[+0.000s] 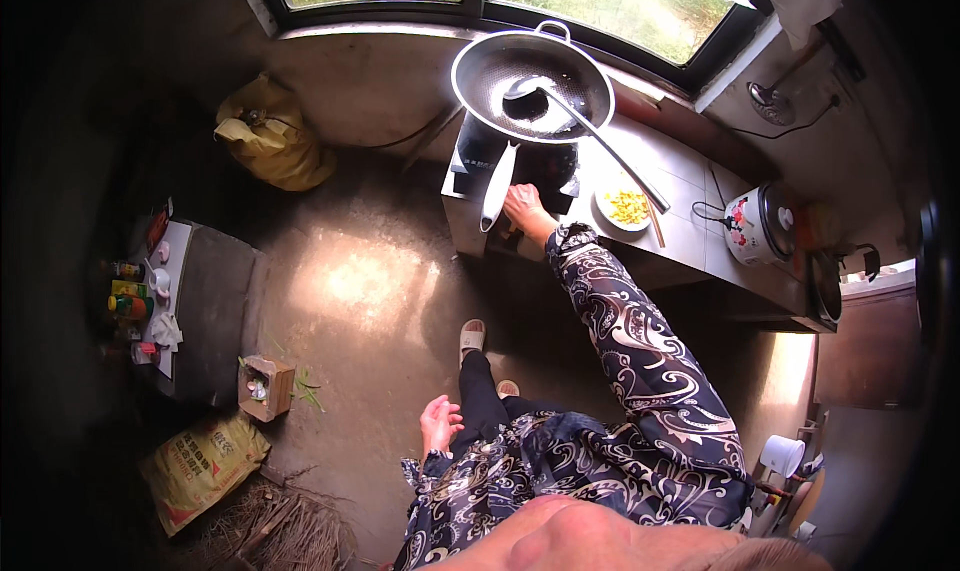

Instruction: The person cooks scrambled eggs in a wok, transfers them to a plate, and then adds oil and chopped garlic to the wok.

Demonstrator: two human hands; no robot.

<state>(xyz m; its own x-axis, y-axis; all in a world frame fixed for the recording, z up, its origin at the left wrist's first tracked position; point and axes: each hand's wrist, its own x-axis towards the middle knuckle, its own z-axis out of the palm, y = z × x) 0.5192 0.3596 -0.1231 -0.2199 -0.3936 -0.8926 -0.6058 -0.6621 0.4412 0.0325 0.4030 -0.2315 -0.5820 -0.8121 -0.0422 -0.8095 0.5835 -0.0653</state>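
My right hand [527, 209] reaches to the front edge of a black stove [555, 164], just right of a wok's pale handle [498, 188]. Its fingertips are hidden, so whether they grip anything is unclear. The wok [480, 72] sits on the stove, with a long-handled metal ladle [611, 151] resting in it and leaning over the rim. To the right, a white bowl [634, 226] of chopped yellow food [626, 207] stands on the tiled counter [679, 214], with chopsticks [657, 224] against it. My left hand [440, 423] hangs by my side, holding nothing, its fingers loosely bent.
A flowered rice cooker [742, 229] is farther right on the counter. A yellow sack [274, 139] stands by the wall. On the left are a small table [217, 301] with bottles, a cardboard box [279, 391], a printed sack [206, 470] and dry brushwood [277, 526].
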